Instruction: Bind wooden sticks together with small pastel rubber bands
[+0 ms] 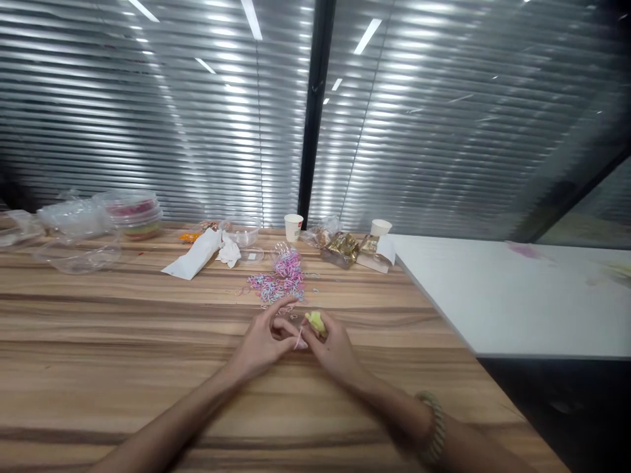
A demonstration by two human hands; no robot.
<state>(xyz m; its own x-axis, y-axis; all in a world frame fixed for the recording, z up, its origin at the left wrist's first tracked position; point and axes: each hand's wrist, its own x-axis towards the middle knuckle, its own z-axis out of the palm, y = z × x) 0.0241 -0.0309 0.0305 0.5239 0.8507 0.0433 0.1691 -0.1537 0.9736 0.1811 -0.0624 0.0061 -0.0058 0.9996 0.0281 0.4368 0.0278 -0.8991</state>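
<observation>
My left hand [263, 338] has its thumb and a finger closed on a thin pale pink rubber band [298, 338], while its index finger stretches out above. Close beside it, my right hand [332, 345] is closed around a small crumpled yellow piece [315, 322], whose exact kind I cannot make out. Its fingertips also meet the pink band. Just beyond both hands lies a loose heap of small pink, blue and purple rubber bands [276, 287]. More of them spill from a tipped clear container [282, 249].
Along the back stand a paper cup [292, 228], gold-wrapped packets [344, 249], a small box [373, 255], white paper [194, 255], crumpled tissue [228, 251] and stacked clear tubs [132, 213]. A white table [517, 302] adjoins the wooden one [123, 355] at right.
</observation>
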